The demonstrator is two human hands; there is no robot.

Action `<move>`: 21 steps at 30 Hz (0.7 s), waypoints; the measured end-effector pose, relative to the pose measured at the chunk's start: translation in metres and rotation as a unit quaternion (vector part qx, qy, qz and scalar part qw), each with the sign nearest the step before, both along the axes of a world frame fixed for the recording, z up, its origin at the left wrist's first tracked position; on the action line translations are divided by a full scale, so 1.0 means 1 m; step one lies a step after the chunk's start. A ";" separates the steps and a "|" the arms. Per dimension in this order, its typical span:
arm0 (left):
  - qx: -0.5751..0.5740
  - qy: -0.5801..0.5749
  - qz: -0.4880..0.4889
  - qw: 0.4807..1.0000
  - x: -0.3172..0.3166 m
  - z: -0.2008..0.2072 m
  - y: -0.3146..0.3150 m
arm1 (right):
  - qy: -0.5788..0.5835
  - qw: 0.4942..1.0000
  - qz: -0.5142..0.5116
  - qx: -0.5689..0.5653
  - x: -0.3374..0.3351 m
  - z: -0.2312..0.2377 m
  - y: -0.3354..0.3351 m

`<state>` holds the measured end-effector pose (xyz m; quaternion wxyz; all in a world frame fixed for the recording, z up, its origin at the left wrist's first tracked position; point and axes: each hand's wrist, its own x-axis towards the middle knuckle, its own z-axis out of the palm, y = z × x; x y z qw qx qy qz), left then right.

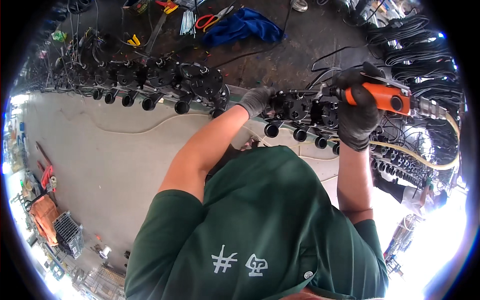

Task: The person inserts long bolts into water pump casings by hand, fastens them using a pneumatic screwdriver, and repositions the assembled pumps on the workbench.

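My right hand (359,120), in a dark glove, is wrapped round an orange air screwdriver (380,97) with a metal lever. The tool lies almost level, its front end pointing left along the row of black parts. A pale hose (425,161) runs from its metal coupling. My left hand (256,102), also gloved, is closed at the left end of a black housing (291,107) at the bench edge; its fingertips are partly hidden. Round black openings (271,130) stick out below that housing. Left of my left hand stands another black assembly with a round disc (206,82).
More black housings (127,75) line the bench edge leftward. On the dark bench (310,40) lie a blue cloth (245,27), scissors (215,19) and metal rods (188,23). Coiled black cables (420,55) are piled at right. A wire basket (69,234) stands on the floor at lower left.
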<state>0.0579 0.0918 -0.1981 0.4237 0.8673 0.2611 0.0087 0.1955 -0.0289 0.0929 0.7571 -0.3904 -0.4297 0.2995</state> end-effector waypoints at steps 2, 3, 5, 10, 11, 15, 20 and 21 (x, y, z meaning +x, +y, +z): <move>0.057 -0.012 -0.039 0.998 -0.004 0.006 -0.002 | 0.004 1.000 -0.015 -0.013 -0.003 -0.007 0.003; 0.054 -0.015 -0.041 0.998 -0.004 0.007 -0.002 | 0.012 0.999 -0.027 -0.024 -0.005 -0.009 0.006; 0.046 -0.021 -0.060 0.997 -0.007 0.002 -0.002 | -0.007 0.999 -0.025 -0.020 -0.007 -0.011 0.013; 0.072 -0.019 -0.040 0.996 -0.005 -0.004 0.000 | -0.010 0.997 -0.036 -0.065 -0.008 -0.025 0.023; 0.084 0.011 -0.059 0.995 -0.004 -0.002 0.001 | -0.015 0.996 -0.040 -0.079 -0.007 -0.028 0.024; 0.109 0.025 -0.065 0.992 -0.005 0.008 0.000 | -0.037 0.989 -0.059 -0.129 -0.011 -0.039 0.029; 0.108 0.039 -0.087 0.990 -0.004 0.007 0.001 | -0.069 0.990 -0.006 -0.125 -0.010 -0.046 0.036; 0.108 0.039 -0.088 0.989 -0.003 0.005 0.001 | -0.090 0.986 -0.008 -0.140 -0.012 -0.046 0.037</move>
